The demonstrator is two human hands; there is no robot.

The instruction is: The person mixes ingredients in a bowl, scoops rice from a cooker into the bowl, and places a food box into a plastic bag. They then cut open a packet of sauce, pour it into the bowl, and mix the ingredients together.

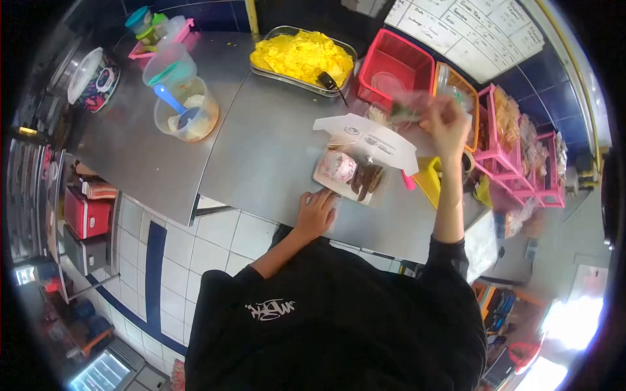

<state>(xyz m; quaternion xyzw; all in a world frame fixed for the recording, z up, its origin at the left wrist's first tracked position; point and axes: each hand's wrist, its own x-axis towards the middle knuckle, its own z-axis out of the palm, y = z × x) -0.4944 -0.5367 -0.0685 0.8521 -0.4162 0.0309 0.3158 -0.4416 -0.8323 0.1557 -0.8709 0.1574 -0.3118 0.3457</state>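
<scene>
My left hand (315,212) rests flat on the steel counter (274,150) at its near edge, just beside an open white food box (365,146). The box holds a wrapped portion and dark brown pieces (365,177). My right hand (445,120) is raised above the counter to the right of the box, pinching a small clear plastic packet (405,111) with something greenish inside; the packet is blurred.
A metal tray of yellow food (303,57) with tongs sits at the back. A red basket (394,68) and pink racks of packets (515,143) stand right. Clear tubs, one with a blue spoon (186,111), stand left. A yellow object (427,179) lies near the box.
</scene>
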